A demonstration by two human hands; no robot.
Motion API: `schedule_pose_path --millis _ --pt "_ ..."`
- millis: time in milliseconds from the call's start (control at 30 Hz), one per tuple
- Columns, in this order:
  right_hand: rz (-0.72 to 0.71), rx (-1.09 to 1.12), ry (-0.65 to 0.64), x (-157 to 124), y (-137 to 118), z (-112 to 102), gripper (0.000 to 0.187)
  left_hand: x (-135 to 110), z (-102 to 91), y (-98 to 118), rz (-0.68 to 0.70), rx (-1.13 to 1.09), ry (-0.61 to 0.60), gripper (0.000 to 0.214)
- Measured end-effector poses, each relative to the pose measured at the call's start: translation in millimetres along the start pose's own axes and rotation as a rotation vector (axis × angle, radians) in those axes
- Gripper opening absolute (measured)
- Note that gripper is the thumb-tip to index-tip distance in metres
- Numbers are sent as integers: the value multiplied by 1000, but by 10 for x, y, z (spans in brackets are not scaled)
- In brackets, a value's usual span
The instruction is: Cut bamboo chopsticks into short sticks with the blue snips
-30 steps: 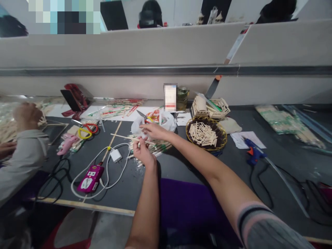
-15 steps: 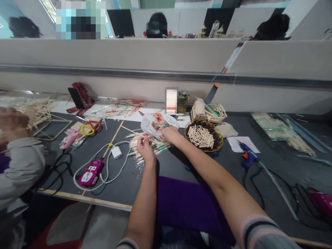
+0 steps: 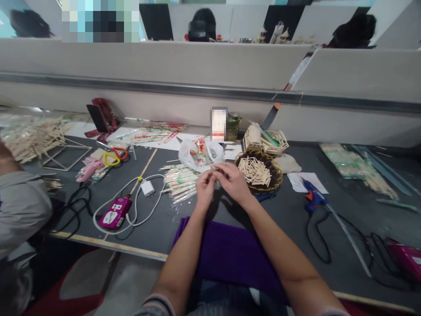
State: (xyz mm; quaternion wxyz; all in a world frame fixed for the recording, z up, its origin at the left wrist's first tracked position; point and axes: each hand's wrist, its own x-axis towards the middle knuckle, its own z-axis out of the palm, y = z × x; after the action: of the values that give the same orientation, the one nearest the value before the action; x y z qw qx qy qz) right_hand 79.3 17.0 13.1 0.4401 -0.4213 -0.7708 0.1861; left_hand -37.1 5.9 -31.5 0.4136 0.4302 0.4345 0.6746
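My left hand (image 3: 205,188) and my right hand (image 3: 234,181) meet over the dark table, fingertips pinched close together. Something small and pale shows between them, too small to name. Just behind my fingers sits a white plastic bag (image 3: 187,156) with red and orange wrapped contents. Left of my left hand, a bundle of wooden sticks (image 3: 179,182) lies in clear, green-marked wrapping. Beside my right hand stands a round basket with a yellow rim (image 3: 279,181), holding many short cut sticks (image 3: 255,171).
Small stick-built models (image 3: 253,139) and a green glass jar (image 3: 233,125) stand behind the basket. A blue glue gun (image 3: 314,195) lies right, its cord trailing. To the left are a purple power strip (image 3: 115,213), white charger (image 3: 148,188), scissors (image 3: 112,157), pink glue gun (image 3: 88,169) and a co-worker's sleeve (image 3: 23,206).
My right hand has come out of the plastic bag and moved toward me. My left hand has shifted right to meet it; the long stick by my left hand no longer shows.
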Motion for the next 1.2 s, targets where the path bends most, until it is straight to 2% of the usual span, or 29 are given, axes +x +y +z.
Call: schedule_pose_path --millis 133,267,333,400,467,567,733,833,933,1067,1200 --pt "132 84 145 -242 54 -111 23 -194 178 -15 21 106 -244 22" --pt "386 218 295 -311 198 -269 30 -317 261 -125 -90 189 -427 24" --pt "469 222 421 -291 299 -406 33 -339 263 -173 -63 266 -428 21" --pt "480 148 559 -260 418 -571 35 -334 243 -203 5 324 -369 18" --pt "468 0 607 -244 544 -728 35 -310 211 -223 33 327 -305 18" --pt "483 -208 549 -264 714 -871 35 -269 170 -258 36 330 -253 20" --pt "535 -129 550 -314 843 -842 34 -266 173 -345 75 366 -255 20" --pt "555 -185 530 -306 871 -791 31 -294 190 -381 65 334 -231 18" --pt "602 -274 382 -293 939 -747 27 -306 191 -378 13 277 -132 21" --pt "671 -339 160 -319 1077 -682 30 -225 143 -250 18 280 32 26" --pt "707 -424 79 -384 1153 -651 37 76 53 42 179 369 121 19"
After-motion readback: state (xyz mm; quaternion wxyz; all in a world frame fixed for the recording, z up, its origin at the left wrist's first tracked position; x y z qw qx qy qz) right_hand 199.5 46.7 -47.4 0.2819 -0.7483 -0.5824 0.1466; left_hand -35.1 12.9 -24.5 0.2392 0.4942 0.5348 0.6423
